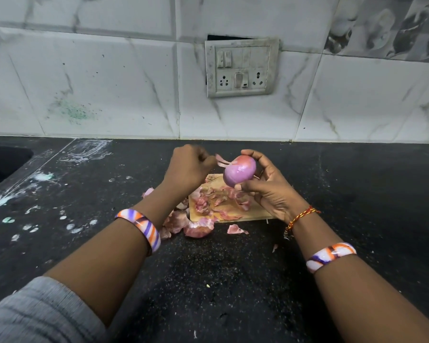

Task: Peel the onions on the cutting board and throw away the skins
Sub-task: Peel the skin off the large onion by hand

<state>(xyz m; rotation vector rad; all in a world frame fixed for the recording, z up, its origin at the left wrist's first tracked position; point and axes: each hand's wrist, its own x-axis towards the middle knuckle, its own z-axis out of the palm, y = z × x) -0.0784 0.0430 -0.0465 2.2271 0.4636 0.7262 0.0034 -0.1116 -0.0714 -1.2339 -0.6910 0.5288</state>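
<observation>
right hand (270, 191): grip closed round glossy purple peeled onion (239, 170), held above wooden cutting board (255, 214) | left hand (188, 167): grip pinching thin pink skin strip (222, 161) still attached to onion | loose pink skins (218, 201) heaped on board below both grips, spilling onto black bench (233, 280)

One onion (239, 170) is showing, two hands are working: left hand (187, 167), right hand (270, 191). One cutting board (255, 212) is lying there, skins (208, 206) are piling up, too many to count. Two striped bangles (141, 227), one thread bracelet (300, 216), one switch plate (242, 68), two sockets
</observation>
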